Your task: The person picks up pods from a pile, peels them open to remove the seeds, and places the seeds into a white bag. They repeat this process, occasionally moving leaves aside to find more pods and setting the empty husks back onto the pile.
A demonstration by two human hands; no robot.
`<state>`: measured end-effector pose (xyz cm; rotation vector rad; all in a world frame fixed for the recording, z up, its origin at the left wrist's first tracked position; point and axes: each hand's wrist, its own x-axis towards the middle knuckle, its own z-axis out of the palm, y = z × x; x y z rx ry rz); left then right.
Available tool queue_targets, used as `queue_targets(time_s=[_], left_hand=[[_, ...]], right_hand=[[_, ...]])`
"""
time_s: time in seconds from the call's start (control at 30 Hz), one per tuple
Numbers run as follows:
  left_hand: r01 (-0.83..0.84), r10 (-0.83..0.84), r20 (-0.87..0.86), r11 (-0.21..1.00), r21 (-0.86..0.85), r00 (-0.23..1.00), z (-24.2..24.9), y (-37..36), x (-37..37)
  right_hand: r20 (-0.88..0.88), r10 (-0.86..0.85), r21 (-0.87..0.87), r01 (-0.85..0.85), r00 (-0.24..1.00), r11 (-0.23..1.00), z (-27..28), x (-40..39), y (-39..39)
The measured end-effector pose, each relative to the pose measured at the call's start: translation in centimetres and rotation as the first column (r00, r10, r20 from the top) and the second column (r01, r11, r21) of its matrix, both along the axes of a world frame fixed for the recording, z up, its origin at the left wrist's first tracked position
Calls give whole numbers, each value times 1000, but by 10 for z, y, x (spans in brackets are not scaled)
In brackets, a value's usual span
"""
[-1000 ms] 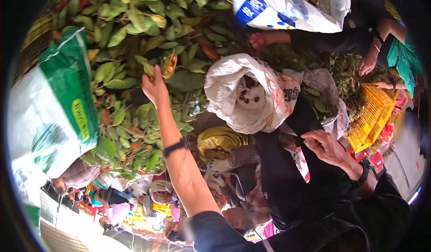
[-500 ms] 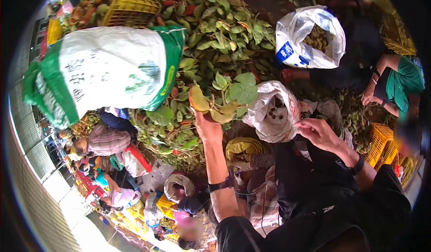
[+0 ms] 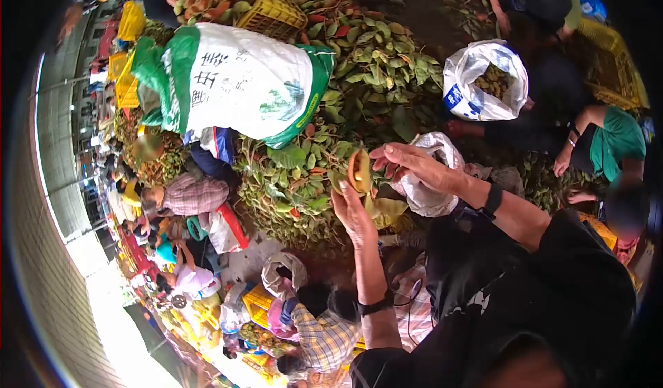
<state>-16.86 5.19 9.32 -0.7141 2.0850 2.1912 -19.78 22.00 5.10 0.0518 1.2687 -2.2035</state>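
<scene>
Here, the broad heap of green and reddish seed pods and leaves [image 3: 359,63] fills the middle of the view, with a big white and green woven sack [image 3: 235,84] lying on its left side. A yellow plastic crate [image 3: 266,8] heaped with pods stands above the sack. At the upper right, an open white plastic bag with blue print [image 3: 464,87] holds small brownish pieces, and a second, crumpled white plastic bag [image 3: 431,191] sits just below the person's right forearm. Other people crouch around the heap, one in a green top [image 3: 618,139] at the right edge.

The person's left hand [image 3: 353,212] is raised palm up, fingers curled round the lower end of a split yellow-orange pod [image 3: 359,170] held upright in front of the heap. The right hand [image 3: 414,165] reaches in from the right, its fingers half bent and touching the pod's open top edge; whether it actually pinches the pod cannot be told.
</scene>
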Motion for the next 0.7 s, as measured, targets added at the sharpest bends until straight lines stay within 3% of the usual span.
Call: queue_targets(time_s=[0.07, 0.13, 0.2, 0.27, 0.33, 0.4, 0.43, 0.47, 0.53, 0.6, 0.63, 0.7], left_hand=[[-32, 26, -61, 994, -107, 998, 9, 11, 22], [53, -87, -117, 961, -272, 989, 21, 20, 43], [66, -85, -109, 985, -162, 990, 25, 25, 60], [39, -23, -165, 995, 92, 986, 31, 29, 77], [164, -169, -182, 986, -41, 969, 41, 21, 90], [31, -39, -122, 997, -72, 992, 44, 11, 93], [-56, 45, -217, 997, -45, 975, 41, 12, 94], [-63, 71, -108, 995, 73, 992, 39, 3, 97], [-82, 95, -138, 992, 95, 986, 31, -6, 104], [-75, 88, -98, 989, 127, 991, 27, -10, 115], [-58, 68, -62, 987, 153, 996, 24, -10, 118], [-23, 29, -42, 989, 148, 999, 27, -6, 125]], right_hand=[[-63, 36, 6, -35, 997, 999, 16, 5, 2], [-172, 73, 48, -66, 982, 997, 34, 10, -4], [-149, 146, 78, -135, 978, 988, 54, 13, -2], [-125, 223, 91, -213, 967, 973, 68, 21, -6], [-102, 239, -29, -243, 966, 970, 73, 28, -6], [-44, 277, -10, -278, 960, 961, 83, 36, -6], [-103, 315, -17, -318, 943, 948, 83, 39, -7], [-160, 351, -24, -359, 923, 933, 84, 43, -9], [-185, 403, 12, -408, 896, 913, 85, 47, -10], [-247, 446, 146, -422, 860, 895, 80, 50, -9], [-325, 463, 297, -375, 825, 878, 60, 50, -11], [-410, 464, 367, -324, 785, 872, 54, 53, -13]])
